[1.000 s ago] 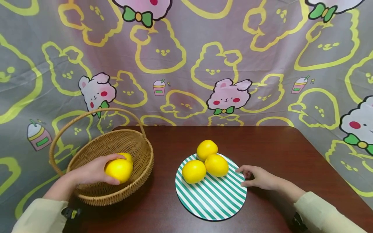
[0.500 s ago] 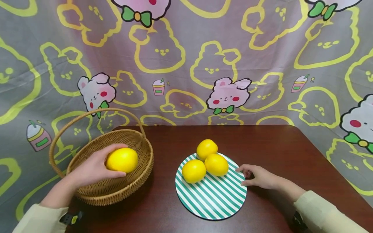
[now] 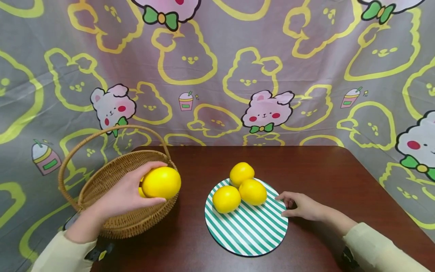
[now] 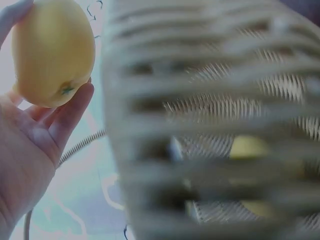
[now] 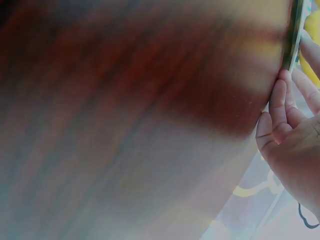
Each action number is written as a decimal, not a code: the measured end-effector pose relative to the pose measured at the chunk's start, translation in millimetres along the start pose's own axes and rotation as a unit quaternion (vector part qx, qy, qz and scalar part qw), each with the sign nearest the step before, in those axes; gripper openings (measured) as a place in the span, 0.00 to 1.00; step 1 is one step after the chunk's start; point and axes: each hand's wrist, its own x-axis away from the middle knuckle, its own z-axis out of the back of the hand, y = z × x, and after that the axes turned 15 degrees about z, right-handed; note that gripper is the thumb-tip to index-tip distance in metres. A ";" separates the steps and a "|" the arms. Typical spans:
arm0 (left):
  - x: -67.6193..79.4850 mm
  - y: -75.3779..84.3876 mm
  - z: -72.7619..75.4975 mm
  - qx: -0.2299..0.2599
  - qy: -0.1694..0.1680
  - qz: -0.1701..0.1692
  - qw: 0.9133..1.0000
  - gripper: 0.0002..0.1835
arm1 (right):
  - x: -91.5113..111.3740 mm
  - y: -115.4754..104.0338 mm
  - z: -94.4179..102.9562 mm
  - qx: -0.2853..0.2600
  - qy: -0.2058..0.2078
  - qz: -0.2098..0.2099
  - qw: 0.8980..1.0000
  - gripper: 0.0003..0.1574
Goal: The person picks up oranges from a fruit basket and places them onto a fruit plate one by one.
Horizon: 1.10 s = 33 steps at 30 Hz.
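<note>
My left hand (image 3: pixel 127 189) grips a plump yellow lemon (image 3: pixel 161 183) between thumb and fingers, over the right rim of the wicker basket (image 3: pixel 102 166). In the left wrist view a small green star marks the end of the held lemon (image 4: pixel 55 50). Part of another lemon (image 3: pixel 141 189) shows behind the fingers, and yellow shows through the basket's weave. On the right, my other hand (image 3: pixel 304 207) holds the edge of a round green-and-white striped plate (image 3: pixel 253 234) with thumb and fingertips. Three lemons (image 3: pixel 226 200) sit together at the plate's back left.
The basket's tall arched handle (image 3: pixel 112 130) rises at the left. Dark brown tabletop (image 3: pixel 193 226) lies between basket and plate. A patterned cloth (image 3: pixel 217 68) hangs behind the table and along both sides.
My left hand has lifted the lemon from inside the basket and carried it right, to the basket's rim. The right hand and the plate have stayed in place.
</note>
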 end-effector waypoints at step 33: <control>-21.9 47.8 -74.4 -0.051 -0.085 -0.116 0.988 0.43 | 0.1 2.3 -0.3 -0.002 0.000 0.005 1.000 0.29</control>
